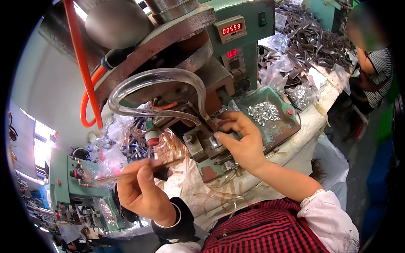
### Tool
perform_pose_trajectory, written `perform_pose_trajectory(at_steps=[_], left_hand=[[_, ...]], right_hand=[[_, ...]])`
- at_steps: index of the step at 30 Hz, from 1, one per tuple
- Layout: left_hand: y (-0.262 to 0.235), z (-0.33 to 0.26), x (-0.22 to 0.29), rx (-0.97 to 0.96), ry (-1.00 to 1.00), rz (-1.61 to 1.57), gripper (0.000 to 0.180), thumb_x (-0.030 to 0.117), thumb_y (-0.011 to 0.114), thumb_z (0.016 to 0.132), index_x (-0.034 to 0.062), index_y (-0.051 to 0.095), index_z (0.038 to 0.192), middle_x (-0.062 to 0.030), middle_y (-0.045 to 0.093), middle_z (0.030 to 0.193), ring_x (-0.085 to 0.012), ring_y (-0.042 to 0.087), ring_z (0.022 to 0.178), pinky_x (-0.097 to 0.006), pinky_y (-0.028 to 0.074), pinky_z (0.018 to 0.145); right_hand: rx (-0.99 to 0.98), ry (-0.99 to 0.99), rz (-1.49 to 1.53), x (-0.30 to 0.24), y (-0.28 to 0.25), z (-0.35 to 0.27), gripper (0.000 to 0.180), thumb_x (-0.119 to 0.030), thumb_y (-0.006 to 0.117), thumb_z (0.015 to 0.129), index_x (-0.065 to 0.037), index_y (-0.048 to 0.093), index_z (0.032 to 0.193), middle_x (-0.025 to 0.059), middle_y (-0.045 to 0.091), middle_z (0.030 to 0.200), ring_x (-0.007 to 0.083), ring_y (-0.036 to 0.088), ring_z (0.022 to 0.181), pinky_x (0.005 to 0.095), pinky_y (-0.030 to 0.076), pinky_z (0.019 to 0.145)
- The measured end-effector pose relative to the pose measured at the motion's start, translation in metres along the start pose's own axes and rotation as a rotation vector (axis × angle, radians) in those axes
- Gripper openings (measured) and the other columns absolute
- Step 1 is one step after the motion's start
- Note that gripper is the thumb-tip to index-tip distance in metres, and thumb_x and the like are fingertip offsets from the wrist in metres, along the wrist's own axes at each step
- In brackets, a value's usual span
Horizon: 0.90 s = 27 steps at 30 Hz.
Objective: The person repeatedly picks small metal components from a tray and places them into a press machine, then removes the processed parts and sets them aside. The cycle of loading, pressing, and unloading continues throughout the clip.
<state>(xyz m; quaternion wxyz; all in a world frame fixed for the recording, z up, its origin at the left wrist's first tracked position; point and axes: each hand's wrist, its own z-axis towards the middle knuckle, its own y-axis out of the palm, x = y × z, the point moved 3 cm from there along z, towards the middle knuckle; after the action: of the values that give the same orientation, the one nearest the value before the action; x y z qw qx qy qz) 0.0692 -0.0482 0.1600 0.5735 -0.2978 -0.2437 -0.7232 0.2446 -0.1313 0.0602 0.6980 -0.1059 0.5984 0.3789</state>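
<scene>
Brownish, a blurred slim strip [173, 163] lies pinched in the left hand [144, 194], its long axis rising rightward toward the metal fixture [195, 144]; the right hand [247, 145], nearer that, curls narrowly there, whether holding anything I cannot tell.

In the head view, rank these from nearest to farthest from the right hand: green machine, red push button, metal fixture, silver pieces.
1. Metal fixture: right at the right hand.
2. Silver pieces: just to its right, in the tray.
3. Red push button: left, beyond the fixture.
4. Green machine: far left, in the background.
</scene>
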Motion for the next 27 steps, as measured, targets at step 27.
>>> perform_pose_trajectory(at_steps=[27], left_hand=[[0.058, -0.062, -0.041, -0.515, 0.801, 0.305, 0.031, -0.001, 0.086, 0.069, 0.0090, 0.071, 0.094, -0.0100, 0.075, 0.090, -0.0162, 0.059, 0.054, -0.028, 0.041, 0.046]], right_hand=[[0.310, -0.225, -0.667, 0.006, -0.149, 0.021, 0.044, 0.016, 0.044, 0.079, 0.000, 0.070, 0.111, 0.0153, 0.073, 0.105, 0.0243, 0.071, 0.101, 0.0326, 0.053, 0.089]])
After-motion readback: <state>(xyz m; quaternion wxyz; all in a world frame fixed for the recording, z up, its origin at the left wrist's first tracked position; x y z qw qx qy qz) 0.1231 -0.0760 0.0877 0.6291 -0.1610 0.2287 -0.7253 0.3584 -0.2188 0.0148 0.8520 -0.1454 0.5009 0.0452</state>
